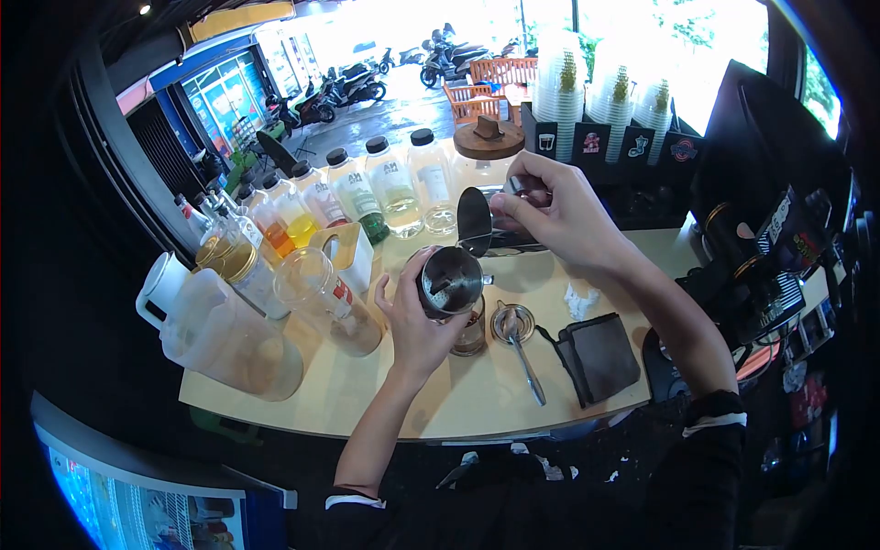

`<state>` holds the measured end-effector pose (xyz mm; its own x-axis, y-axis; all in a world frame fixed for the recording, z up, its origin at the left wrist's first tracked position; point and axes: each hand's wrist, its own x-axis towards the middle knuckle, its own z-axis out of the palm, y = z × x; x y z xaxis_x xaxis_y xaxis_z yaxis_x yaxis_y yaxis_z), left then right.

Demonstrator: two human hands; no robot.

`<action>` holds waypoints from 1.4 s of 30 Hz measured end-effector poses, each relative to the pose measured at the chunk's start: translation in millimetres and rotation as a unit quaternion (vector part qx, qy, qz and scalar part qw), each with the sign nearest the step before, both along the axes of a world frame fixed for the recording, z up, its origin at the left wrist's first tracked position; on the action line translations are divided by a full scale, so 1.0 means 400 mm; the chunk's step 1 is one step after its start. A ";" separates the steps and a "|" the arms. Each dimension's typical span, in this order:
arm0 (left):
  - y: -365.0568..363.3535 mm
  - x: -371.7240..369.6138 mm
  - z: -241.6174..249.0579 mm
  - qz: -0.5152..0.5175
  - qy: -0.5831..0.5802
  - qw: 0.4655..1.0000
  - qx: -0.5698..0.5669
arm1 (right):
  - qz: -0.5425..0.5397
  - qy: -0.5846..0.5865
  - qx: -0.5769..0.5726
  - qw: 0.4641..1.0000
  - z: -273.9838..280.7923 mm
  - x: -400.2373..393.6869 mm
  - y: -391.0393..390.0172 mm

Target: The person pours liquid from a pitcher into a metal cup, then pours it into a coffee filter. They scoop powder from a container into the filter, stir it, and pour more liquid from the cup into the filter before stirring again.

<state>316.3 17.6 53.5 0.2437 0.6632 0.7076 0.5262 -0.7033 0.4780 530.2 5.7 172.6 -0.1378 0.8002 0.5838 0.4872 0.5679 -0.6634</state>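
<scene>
My left hand (417,335) is wrapped round a metal cup (452,280), whose open top faces the camera. Close to its rim is the dark lid or spout of a metal vessel (474,220), and my right hand (559,206) grips that vessel, closed round its upper part. A thin line runs between the two vessels. Partly hidden below the metal cup stands a glass (470,337) with brown contents. To its right a long-handled spoon (524,367) rests on a small round metal piece (511,323). A folded dark cloth (600,357) lies farther right.
Capped bottles (394,192) line the back of the counter (321,412). At the left are a large plastic jug (229,335), a clear plastic cup (325,302) and a white box (353,257). Stacked cups (610,92) stand in a black holder (591,142) behind my right hand.
</scene>
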 end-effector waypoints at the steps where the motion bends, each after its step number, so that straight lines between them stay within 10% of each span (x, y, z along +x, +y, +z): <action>1: 0.002 -0.001 -0.002 0.000 0.000 1.000 0.000 | 0.000 0.000 0.000 1.000 0.000 0.000 -0.002; 23: 0.009 0.016 -0.024 -0.021 -0.078 0.995 0.050 | 0.012 -0.026 -0.048 0.998 0.036 -0.056 -0.072; 29: 0.025 0.005 -0.031 -0.031 -0.125 0.992 0.008 | 0.061 0.227 -0.133 0.963 -0.011 -0.023 -0.050; 42: 0.030 -0.001 -0.013 -0.064 -0.174 0.978 -0.094 | -0.055 0.269 -0.056 0.960 -0.280 0.121 0.003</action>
<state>315.7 29.7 48.3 0.0990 0.7700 0.6303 0.2224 -0.6345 0.7402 578.4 6.8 60.7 0.2484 0.8546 0.4560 0.1101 0.4428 -0.8898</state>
